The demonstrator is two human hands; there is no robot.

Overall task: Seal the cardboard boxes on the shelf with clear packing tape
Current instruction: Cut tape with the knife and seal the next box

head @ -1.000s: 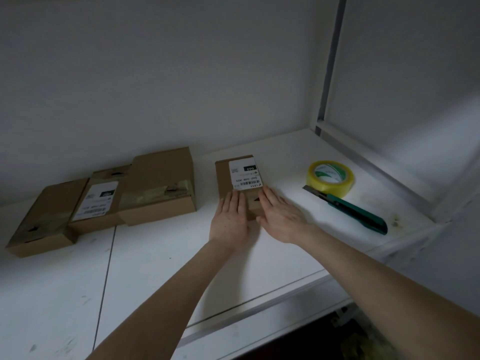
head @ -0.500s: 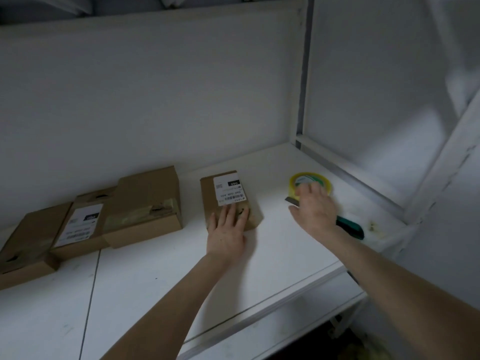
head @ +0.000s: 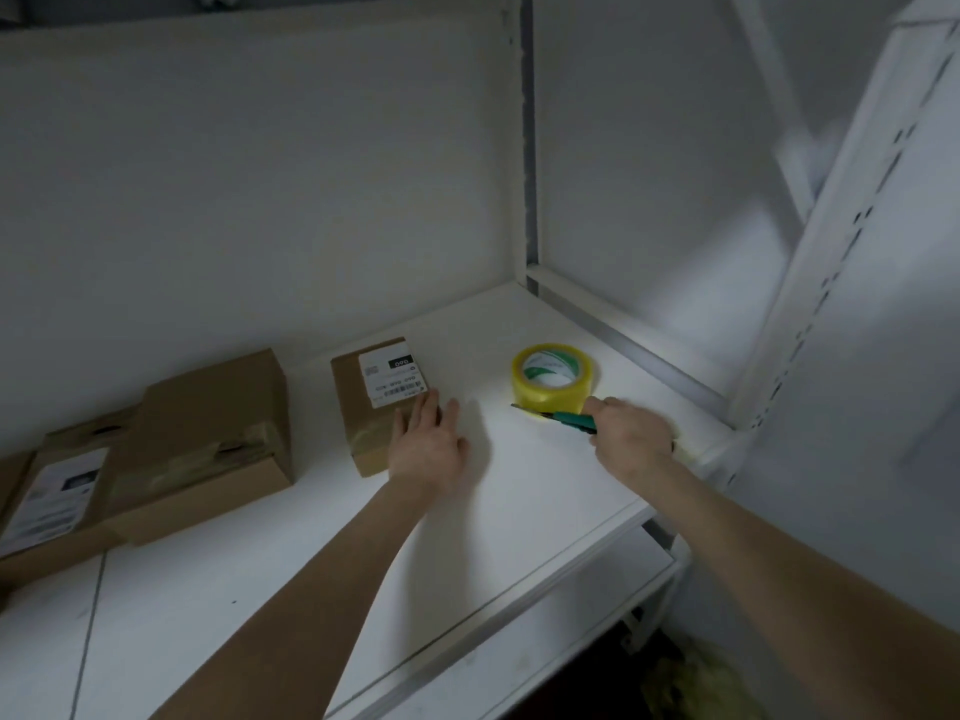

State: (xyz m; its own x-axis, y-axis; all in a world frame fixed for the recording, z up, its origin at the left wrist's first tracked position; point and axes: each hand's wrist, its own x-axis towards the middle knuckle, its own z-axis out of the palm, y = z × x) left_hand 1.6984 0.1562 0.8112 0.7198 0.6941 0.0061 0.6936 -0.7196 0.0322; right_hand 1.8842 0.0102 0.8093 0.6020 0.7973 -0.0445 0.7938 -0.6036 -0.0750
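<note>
Left grip (head: 427, 445) is flat with the fingers spread. The fingertips rest on the near end of the small labelled box (head: 374, 407) and hold nothing. Right grip (head: 631, 433) is curled round the green handle of the utility knife (head: 570, 418). The blade end pokes out past the thumb, toward the left grip.

The tape roll (head: 553, 379) lies flat just beyond the right grip, touching or nearly touching the knife blade. It's yellowish-clear with a green-printed core. Everything sits on the white shelf (head: 519, 517).

Progress, my read:
- The larger box (head: 208, 439), well left of the left grip, shows glossy tape across its front flap, so I count it done.
- The flat labelled box (head: 57, 491) is further left and partly under the larger one. I can't tell whether it's taped.
- The small box under my left fingers has a shiny patch near its close end, possibly tape. The seam is too dim to tell.

So I'm partway through. The small box looks like the current one, with the knife in hand, probably for cutting tape. No tape is pulled from the roll that I can see. Left to do: finish this box and check the far-left ones.
</note>
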